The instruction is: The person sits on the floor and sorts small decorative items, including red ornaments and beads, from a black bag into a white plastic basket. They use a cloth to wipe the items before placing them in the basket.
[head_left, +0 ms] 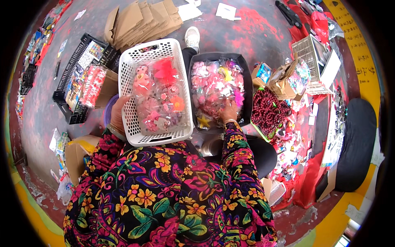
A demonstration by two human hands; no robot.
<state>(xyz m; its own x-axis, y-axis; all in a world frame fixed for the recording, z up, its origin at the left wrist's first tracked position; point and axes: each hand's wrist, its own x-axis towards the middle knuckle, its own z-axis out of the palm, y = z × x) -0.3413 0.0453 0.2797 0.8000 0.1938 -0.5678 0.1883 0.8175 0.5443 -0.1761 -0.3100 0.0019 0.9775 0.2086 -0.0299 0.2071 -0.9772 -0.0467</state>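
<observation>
A white perforated plastic basket (187, 131) tilts before me on the left, holding clear plastic packets of pink, red and orange flower- and bow-like trinkets (164, 70). Its left side is in the grip of my left hand (118, 114), with the fingers partly behind the wall. To the right stands a black bin (247, 74) heaped with similar clear packets (212, 82) in pink, white and yellow. My right hand (229, 112) reaches into the bin's near right part and touches the packets. Its fingertips are partly lost among the shiny plastic.
Flattened cardboard boxes (142, 22) lie ahead. At left is a black crate (70, 82) with colourful packages. Dark red beads (269, 111) pile up right of the bin, near an open carton (284, 80) and a beige crate (310, 61). A black cushioned seat (358, 144) stands far right.
</observation>
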